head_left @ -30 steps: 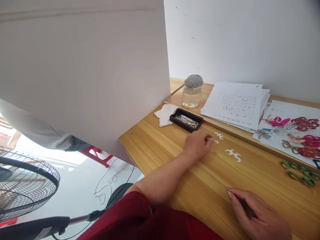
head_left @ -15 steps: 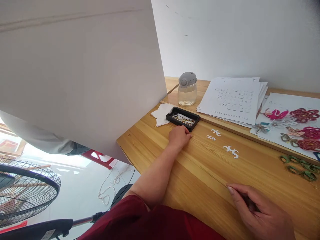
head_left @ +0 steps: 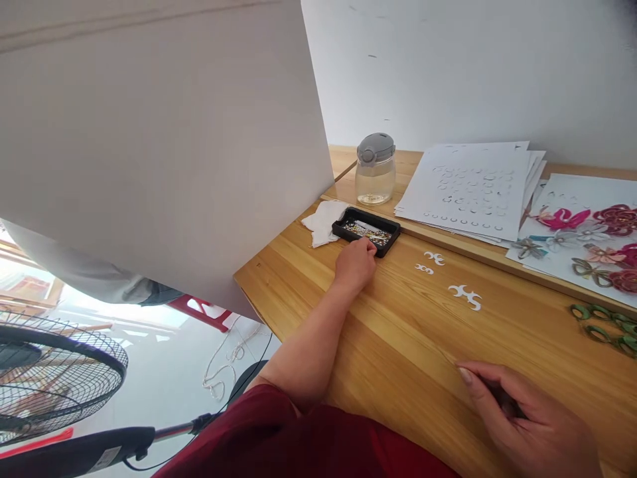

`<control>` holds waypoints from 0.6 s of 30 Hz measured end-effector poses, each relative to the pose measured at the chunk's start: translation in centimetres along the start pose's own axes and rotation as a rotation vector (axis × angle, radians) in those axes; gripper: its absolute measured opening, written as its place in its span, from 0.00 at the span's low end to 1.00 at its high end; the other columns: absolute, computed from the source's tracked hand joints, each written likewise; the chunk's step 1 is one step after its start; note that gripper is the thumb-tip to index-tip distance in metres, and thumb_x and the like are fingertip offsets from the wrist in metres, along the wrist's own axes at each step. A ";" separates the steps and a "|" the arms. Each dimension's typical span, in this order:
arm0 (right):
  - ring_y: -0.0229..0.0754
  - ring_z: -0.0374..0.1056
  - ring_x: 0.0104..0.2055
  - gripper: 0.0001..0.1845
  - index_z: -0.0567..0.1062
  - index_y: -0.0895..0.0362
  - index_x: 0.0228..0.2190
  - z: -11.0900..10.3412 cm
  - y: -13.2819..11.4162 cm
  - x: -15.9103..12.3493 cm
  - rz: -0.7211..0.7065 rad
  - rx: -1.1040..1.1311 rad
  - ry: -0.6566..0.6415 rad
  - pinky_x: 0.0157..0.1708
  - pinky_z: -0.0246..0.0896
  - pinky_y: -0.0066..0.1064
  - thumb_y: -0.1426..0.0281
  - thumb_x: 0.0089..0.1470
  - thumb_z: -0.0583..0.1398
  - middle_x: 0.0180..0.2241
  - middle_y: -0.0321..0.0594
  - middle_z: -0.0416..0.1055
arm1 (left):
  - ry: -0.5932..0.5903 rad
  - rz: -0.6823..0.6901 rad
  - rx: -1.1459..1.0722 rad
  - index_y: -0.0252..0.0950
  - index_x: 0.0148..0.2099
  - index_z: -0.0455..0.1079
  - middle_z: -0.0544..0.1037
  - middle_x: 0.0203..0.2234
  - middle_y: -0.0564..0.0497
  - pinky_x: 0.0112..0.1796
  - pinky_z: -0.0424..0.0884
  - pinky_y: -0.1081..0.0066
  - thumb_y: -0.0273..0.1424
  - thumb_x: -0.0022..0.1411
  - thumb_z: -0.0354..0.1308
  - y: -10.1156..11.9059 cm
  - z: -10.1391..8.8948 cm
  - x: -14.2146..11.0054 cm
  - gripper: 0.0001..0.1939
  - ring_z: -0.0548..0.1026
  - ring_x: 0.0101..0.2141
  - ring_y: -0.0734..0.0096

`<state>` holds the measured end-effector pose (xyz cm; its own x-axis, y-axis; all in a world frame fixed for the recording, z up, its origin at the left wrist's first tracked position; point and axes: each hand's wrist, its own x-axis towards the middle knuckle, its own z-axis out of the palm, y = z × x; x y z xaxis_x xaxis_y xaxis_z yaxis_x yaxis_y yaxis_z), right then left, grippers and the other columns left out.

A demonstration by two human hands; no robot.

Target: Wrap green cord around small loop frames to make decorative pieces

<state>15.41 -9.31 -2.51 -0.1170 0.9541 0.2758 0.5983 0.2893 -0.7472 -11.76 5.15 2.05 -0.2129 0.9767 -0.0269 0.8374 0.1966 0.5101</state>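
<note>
My left hand (head_left: 355,263) is at the near rim of a black tray (head_left: 394,240), its fingers curled together and their tips partly hidden. Small white, dark and gold bits (head_left: 379,234) lie inside the tray with a white strip. Low on the right, my right hand (head_left: 532,415) rests over the wooden table (head_left: 398,362), thumb and forefinger pinched together. Whatever is between those fingertips is too small to make out. Between the hands and the paper stack lie white crescent-shaped cutouts (head_left: 466,296), with two smaller groups of cutouts (head_left: 428,262) beyond them.
A lidded clear jar (head_left: 375,179) stands behind the tray, with a white cloth or tissue (head_left: 323,221) beside it. Paper sheets (head_left: 462,192), flower ornaments (head_left: 592,232) and green loops (head_left: 597,322) are on the right. A pale panel (head_left: 174,146) borders the left; a fan (head_left: 60,378) stands below.
My left hand has moved from the tray's near right side up against its rim. My right hand keeps its pinch. The view has shifted slightly.
</note>
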 end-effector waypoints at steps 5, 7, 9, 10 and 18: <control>0.41 0.79 0.28 0.10 0.83 0.49 0.34 -0.4 0.2 0.4 -0.037 0.000 -0.045 0.25 0.72 0.27 0.58 0.60 0.64 0.31 0.34 0.84 | -0.093 0.019 -0.008 0.40 0.39 0.76 0.84 0.41 0.47 0.44 0.71 0.64 0.43 0.65 0.64 0.2 -0.4 -0.5 0.12 0.79 0.42 0.58; 0.43 0.79 0.29 0.10 0.83 0.48 0.34 -0.4 0.0 0.6 -0.018 0.001 -0.045 0.26 0.74 0.29 0.58 0.60 0.64 0.31 0.35 0.84 | -0.154 0.010 0.006 0.40 0.38 0.76 0.84 0.41 0.47 0.43 0.72 0.64 0.44 0.58 0.70 0.2 -0.5 -0.6 0.14 0.78 0.42 0.57; 0.44 0.79 0.28 0.10 0.83 0.48 0.33 -0.3 -0.4 0.7 -0.011 0.006 -0.041 0.27 0.74 0.30 0.58 0.59 0.63 0.30 0.36 0.84 | -0.145 0.000 0.015 0.40 0.38 0.77 0.84 0.41 0.46 0.44 0.72 0.64 0.43 0.59 0.69 0.2 -0.6 -0.7 0.13 0.78 0.42 0.57; 0.43 0.78 0.27 0.10 0.83 0.47 0.32 -0.3 -0.5 0.8 -0.013 0.009 -0.036 0.27 0.74 0.30 0.58 0.59 0.64 0.30 0.35 0.83 | -0.123 -0.003 0.016 0.39 0.39 0.77 0.84 0.41 0.46 0.44 0.72 0.64 0.42 0.62 0.66 0.2 -0.8 -0.6 0.11 0.78 0.43 0.57; 0.43 0.79 0.28 0.10 0.83 0.48 0.34 -0.3 -0.4 1.0 -0.018 -0.016 -0.021 0.26 0.74 0.29 0.58 0.59 0.63 0.31 0.35 0.83 | -0.146 0.002 -0.017 0.39 0.37 0.78 0.83 0.38 0.46 0.44 0.72 0.64 0.44 0.65 0.63 -0.3 -1.1 -0.3 0.14 0.79 0.40 0.59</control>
<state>15.27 -8.50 -1.72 -0.1445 0.9503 0.2758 0.6084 0.3052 -0.7326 -12.49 4.68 2.87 -0.1346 0.9795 -0.1499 0.8289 0.1942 0.5246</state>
